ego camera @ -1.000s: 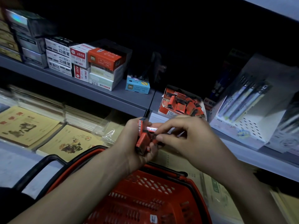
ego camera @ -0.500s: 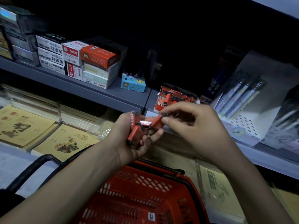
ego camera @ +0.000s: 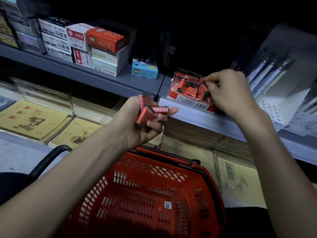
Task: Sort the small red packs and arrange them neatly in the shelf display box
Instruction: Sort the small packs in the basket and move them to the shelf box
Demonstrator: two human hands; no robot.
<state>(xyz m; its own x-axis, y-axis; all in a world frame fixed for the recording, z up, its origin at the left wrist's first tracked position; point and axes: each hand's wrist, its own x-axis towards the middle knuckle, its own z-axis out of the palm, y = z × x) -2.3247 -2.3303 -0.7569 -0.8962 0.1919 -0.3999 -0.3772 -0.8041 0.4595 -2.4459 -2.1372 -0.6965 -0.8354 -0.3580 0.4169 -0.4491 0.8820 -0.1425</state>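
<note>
The display box (ego camera: pixel 181 98) sits on the gray shelf (ego camera: pixel 106 78), near its front edge and right of centre. Loose packs (ego camera: pixel 191 89) lie jumbled inside it, some upright and some tilted.

The right hand (ego camera: pixel 231 95) hangs over the right end of this box. Its fingers are curled, and the thumb and forefinger pinch a single red pack (ego camera: pixel 202 80) just above the box's far right corner. Motion blur hides whether that pack touches the ones below it.

The left hand (ego camera: pixel 135 125) is nearer and to the left, just off the shelf edge and well apart from the box. It lies palm up with the fingers curled round a handful of red packs (ego camera: pixel 144 115), at least 3 in all. 1 stands upright by the thumb, 1 is tilted in the palm, and 1 lies across the fingertips with its barcode face up.

A red shopping basket (ego camera: pixel 154 194) sits below both forearms. On the shelf left of the display box stands a small blue box (ego camera: pixel 145 70), and further left are stacked cartons (ego camera: pixel 80 43). A white pen rack (ego camera: pixel 284 86) is on the right. Yellow notebooks (ego camera: pixel 32 119) lie on the lower shelf at left.
</note>
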